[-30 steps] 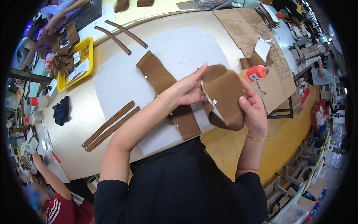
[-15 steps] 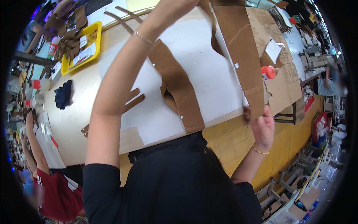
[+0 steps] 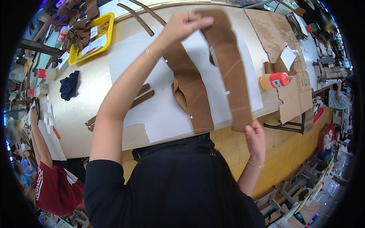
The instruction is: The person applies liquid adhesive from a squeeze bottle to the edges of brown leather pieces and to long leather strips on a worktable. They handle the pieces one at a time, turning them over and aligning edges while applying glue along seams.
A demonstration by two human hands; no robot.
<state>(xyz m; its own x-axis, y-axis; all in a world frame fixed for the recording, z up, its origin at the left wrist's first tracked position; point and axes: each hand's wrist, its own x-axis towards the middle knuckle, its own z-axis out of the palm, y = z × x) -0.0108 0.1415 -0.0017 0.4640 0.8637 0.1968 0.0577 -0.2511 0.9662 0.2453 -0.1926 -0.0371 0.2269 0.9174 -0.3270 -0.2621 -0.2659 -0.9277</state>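
A long brown leather piece (image 3: 230, 72) is stretched between my two hands above the table. My left hand (image 3: 186, 26) is closed on its far end. At its near end, by the table's front edge, my right hand (image 3: 255, 140) pinches the lower corner. A small white tag shows on its left edge. To its left, a second brown leather piece (image 3: 194, 89) lies on the white sheet (image 3: 163, 125), with a curved, folded-back part along its left side. Narrow brown strips (image 3: 142, 100) rest near my left forearm, and others (image 3: 137, 19) lie farther back.
A glue bottle with a red cap (image 3: 274, 81) stands tilted-looking at right, beside torn cardboard (image 3: 285, 57). At left are a yellow tray (image 3: 110, 34) with papers and a dark cloth (image 3: 69, 86). A co-worker in a red shirt (image 3: 59, 186) works at far left.
Both hands have shifted left with the held leather piece, and my left hand has come lower into view. The piece no longer covers the glue bottle.
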